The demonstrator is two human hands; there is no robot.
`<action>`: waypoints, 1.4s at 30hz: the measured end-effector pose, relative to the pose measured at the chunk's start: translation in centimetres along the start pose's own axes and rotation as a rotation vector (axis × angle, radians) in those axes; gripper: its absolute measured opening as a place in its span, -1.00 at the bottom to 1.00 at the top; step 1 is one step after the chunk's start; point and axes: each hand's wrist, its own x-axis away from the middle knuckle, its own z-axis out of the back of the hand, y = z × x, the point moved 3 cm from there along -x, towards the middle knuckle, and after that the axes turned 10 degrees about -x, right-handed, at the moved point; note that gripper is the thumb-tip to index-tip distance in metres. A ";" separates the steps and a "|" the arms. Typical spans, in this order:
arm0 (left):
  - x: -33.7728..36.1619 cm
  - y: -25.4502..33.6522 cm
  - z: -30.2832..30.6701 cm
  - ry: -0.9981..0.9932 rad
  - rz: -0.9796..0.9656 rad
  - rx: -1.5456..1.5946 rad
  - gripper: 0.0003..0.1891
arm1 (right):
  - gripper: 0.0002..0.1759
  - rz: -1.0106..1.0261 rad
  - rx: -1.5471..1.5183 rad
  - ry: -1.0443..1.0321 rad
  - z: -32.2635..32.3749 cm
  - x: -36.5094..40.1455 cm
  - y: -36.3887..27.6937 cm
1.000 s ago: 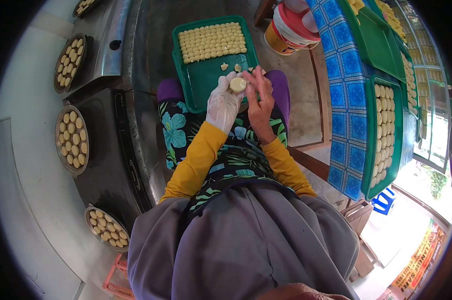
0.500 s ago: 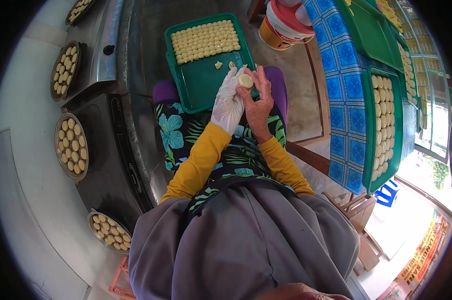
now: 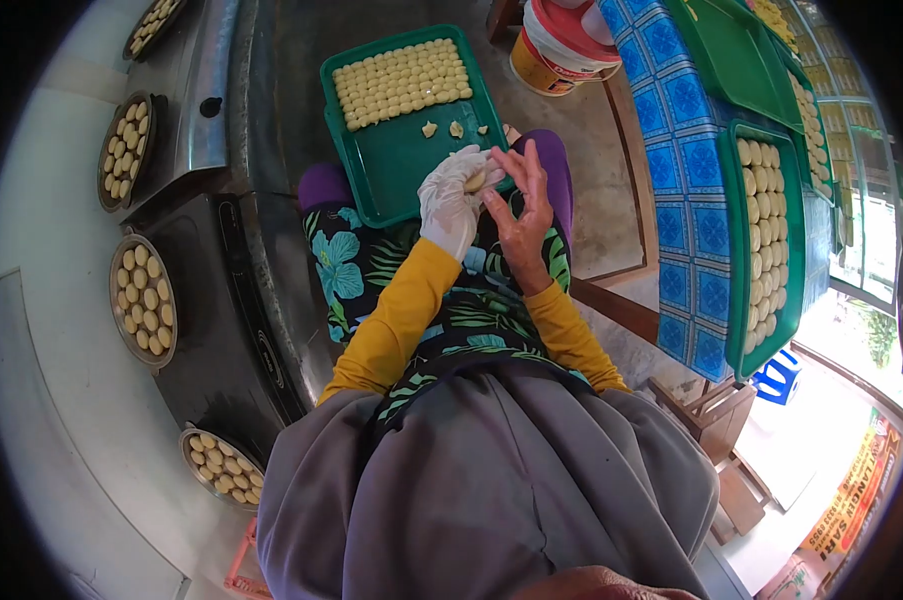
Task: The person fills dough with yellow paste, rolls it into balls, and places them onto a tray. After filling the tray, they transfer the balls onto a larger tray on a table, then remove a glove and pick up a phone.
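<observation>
In a clear plastic glove, my left hand [image 3: 445, 205] curls around a small pale dough piece [image 3: 475, 182] in front of my lap. My bare right hand [image 3: 523, 222] is just to its right, thumb and fingers spread, with the fingertips close to the dough. Beyond both hands lies a green tray [image 3: 379, 178], its near edge by my knees. Rows of pale dough balls [image 3: 401, 85] fill its far part. Several small dough scraps [image 3: 456, 130] sit in front of those rows.
Left, round pans [image 3: 143, 295] of dough pieces stand on a black stove [image 3: 206, 290]. To the right, a table with a blue checked cloth [image 3: 686, 225] bears green trays [image 3: 795, 250] of flat dough rounds. A white-and-red bucket [image 3: 561, 50] is on the floor.
The dough round, earlier between both hands with its flat face up, now sits lower in my left hand, turned on edge. My right fingers have spread and moved slightly off it.
</observation>
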 end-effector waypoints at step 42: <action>0.5 2.9 -4.4 -0.392 0.408 -0.058 -0.40 | -0.79 -0.160 0.635 0.825 44.3 3.6 -22.1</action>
